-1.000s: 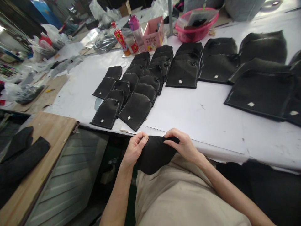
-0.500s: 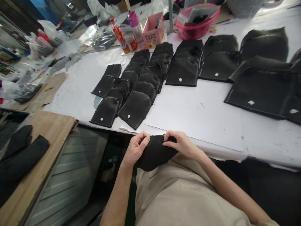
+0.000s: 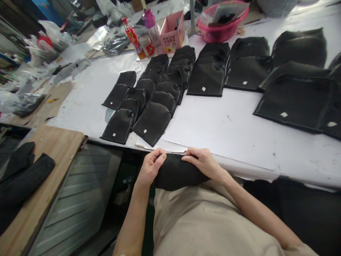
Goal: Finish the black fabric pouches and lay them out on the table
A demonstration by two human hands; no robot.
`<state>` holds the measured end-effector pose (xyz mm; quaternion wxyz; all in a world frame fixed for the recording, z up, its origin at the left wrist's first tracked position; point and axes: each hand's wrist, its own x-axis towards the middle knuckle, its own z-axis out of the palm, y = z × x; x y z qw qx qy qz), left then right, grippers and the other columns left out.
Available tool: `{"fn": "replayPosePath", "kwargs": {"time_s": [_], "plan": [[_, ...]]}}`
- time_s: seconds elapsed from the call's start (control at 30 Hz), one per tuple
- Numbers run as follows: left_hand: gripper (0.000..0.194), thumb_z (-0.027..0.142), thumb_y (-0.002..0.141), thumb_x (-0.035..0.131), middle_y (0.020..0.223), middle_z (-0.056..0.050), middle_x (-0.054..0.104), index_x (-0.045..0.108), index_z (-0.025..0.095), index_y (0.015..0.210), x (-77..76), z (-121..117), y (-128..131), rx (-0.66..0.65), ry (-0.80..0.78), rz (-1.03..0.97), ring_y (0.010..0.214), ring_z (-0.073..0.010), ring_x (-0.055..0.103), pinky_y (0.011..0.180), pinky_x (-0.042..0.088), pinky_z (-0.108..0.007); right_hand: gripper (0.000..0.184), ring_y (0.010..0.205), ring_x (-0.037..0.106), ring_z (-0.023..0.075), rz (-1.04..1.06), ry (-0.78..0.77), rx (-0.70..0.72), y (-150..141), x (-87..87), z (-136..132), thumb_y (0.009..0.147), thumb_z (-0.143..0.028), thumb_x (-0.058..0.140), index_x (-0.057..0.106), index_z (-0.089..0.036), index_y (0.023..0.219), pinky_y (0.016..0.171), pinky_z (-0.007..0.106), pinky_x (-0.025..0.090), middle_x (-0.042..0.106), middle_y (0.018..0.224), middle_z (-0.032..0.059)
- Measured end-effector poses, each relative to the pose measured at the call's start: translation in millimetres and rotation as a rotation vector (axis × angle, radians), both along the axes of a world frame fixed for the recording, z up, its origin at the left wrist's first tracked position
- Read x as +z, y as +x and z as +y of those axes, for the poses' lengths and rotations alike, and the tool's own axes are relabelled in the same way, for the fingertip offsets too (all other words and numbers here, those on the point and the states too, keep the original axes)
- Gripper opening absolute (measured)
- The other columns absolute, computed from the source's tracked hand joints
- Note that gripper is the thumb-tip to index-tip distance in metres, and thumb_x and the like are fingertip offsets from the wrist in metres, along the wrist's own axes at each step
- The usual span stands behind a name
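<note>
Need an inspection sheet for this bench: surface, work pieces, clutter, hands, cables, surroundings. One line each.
Surface: white-covered table, dark specks, ragged front edge.
Work pieces: black piece held at the front edge; overlapping black pieces on the table, several with small white labels.
Clutter: pink basin, pink box, red-capped bottle, purple-topped bottle, behind the rows.
Hands: left hand and right hand both pinch the held piece's upper edge.
Cables: nothing seen.
Surroundings: plastic bags far left; wooden board near left.
</note>
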<state>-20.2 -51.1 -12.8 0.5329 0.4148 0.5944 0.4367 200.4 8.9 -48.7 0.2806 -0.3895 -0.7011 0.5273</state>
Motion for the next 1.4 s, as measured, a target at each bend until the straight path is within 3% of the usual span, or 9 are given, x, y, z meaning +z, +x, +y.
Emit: {"fn": "replayPosePath", "kwargs": {"time_s": [0.17, 0.3, 0.4, 0.6, 0.73, 0.93, 1.1, 1.23, 1.4], "plan": [[0.027, 0.034, 0.088, 0.062, 0.059, 0.005, 0.043, 0.052, 0.016, 0.071, 5.6, 1, -16, 0.261, 0.054, -0.151, 0.052, -0.0061, 0.037, 0.05, 0.032, -0.017, 0.023, 0.059, 0.057, 0.0136, 0.143, -0.292, -0.033, 36, -7.3, 12, 0.086, -0.04, 0.062, 0.062, -0.018, 0.077, 0.058, 0.025, 0.043, 0.062, 0.064, -0.0009], [0.028, 0.034, 0.085, 0.065, 0.059, 0.005, 0.045, 0.05, 0.016, 0.07, 2.1, 1, -13, 0.259, -0.002, -0.222, 0.05, -0.0055, 0.039, 0.049, 0.033, -0.016, 0.025, 0.068, 0.056, 0.015, 0.265, -0.359, -0.075, 35, -17.6, 5, 0.083, -0.042, 0.066, 0.064, -0.017, 0.085, 0.065, 0.027, 0.044, 0.063, 0.073, 0.0009], [0.027, 0.035, 0.086, 0.065, 0.06, 0.004, 0.049, 0.052, 0.016, 0.071, -3.5, -2, -6, 0.246, -0.02, -0.263, 0.052, -0.0063, 0.044, 0.052, 0.037, -0.017, 0.032, 0.062, 0.046, 0.0122, 0.289, -0.346, -0.197, 20, -21.6, -5, 0.086, -0.046, 0.063, 0.061, -0.018, 0.072, 0.059, 0.025, 0.036, 0.053, 0.065, -0.0021], [0.023, 0.034, 0.087, 0.065, 0.064, 0.002, 0.055, 0.058, 0.015, 0.075, -10.5, -9, 2, 0.294, 0.003, -0.312, 0.057, -0.0079, 0.05, 0.057, 0.041, -0.018, 0.04, 0.053, 0.04, 0.0099, 0.519, -0.718, -0.444, 2, -16.1, -14, 0.08, -0.054, 0.069, 0.054, -0.019, 0.07, 0.051, 0.023, 0.029, 0.047, 0.059, -0.0046], [0.023, 0.034, 0.087, 0.065, 0.066, 0.002, 0.055, 0.059, 0.016, 0.075, -14.6, -11, 9, 0.324, 0.015, -0.339, 0.058, -0.0081, 0.05, 0.057, 0.041, -0.018, 0.041, 0.053, 0.044, 0.0108, 0.55, -0.771, -0.493, 1, -14.6, -13, 0.074, -0.055, 0.074, 0.056, -0.018, 0.07, 0.051, 0.023, 0.032, 0.05, 0.057, -0.0037], [0.032, 0.043, 0.087, 0.064, 0.06, 0.004, 0.046, 0.055, 0.016, 0.071, -22.3, -15, 1, 0.248, 0.014, -0.253, 0.053, -0.0077, 0.04, 0.051, 0.034, -0.019, 0.046, 0.054, 0.038, 0.0117, 0.396, -0.608, -0.484, 4, -19.7, -9, 0.079, -0.061, 0.063, 0.049, -0.02, 0.066, 0.052, 0.025, 0.03, 0.043, 0.057, -0.0041], [0.037, 0.047, 0.09, 0.057, 0.062, 0.002, 0.048, 0.057, 0.016, 0.07, -6.7, -10, -16, -0.048, 0.006, 0.284, 0.057, -0.0107, 0.041, 0.055, 0.032, -0.022, 0.051, 0.056, 0.029, 0.0122, 0.091, -0.175, -0.45, 4, -22.4, 0, 0.088, -0.061, 0.046, 0.032, -0.022, 0.058, 0.055, 0.028, 0.025, 0.027, 0.057, -0.0042], [0.025, 0.044, 0.082, 0.068, 0.073, -0.001, 0.062, 0.066, 0.019, 0.08, 8.6, 9, 7, -0.274, 0.177, 0.655, 0.069, -0.0161, 0.053, 0.066, 0.035, -0.025, 0.047, 0.055, 0.033, 0.0131, -0.039, -0.038, -0.347, -7, -16.0, 1, 0.094, -0.055, 0.039, 0.034, -0.022, 0.06, 0.057, 0.029, 0.027, 0.031, 0.056, -0.0037], [0.035, 0.043, 0.089, 0.059, 0.056, 0.003, 0.047, 0.056, 0.02, 0.063, -2.0, 27, 31, -0.383, 0.238, 0.696, 0.055, -0.0131, 0.041, 0.059, 0.028, -0.026, 0.046, 0.053, 0.034, 0.0135, -0.124, 0.076, -0.318, -11, -5.9, 2, 0.096, -0.052, 0.037, 0.035, -0.023, 0.06, 0.057, 0.029, 0.027, 0.034, 0.054, -0.0034]]}}
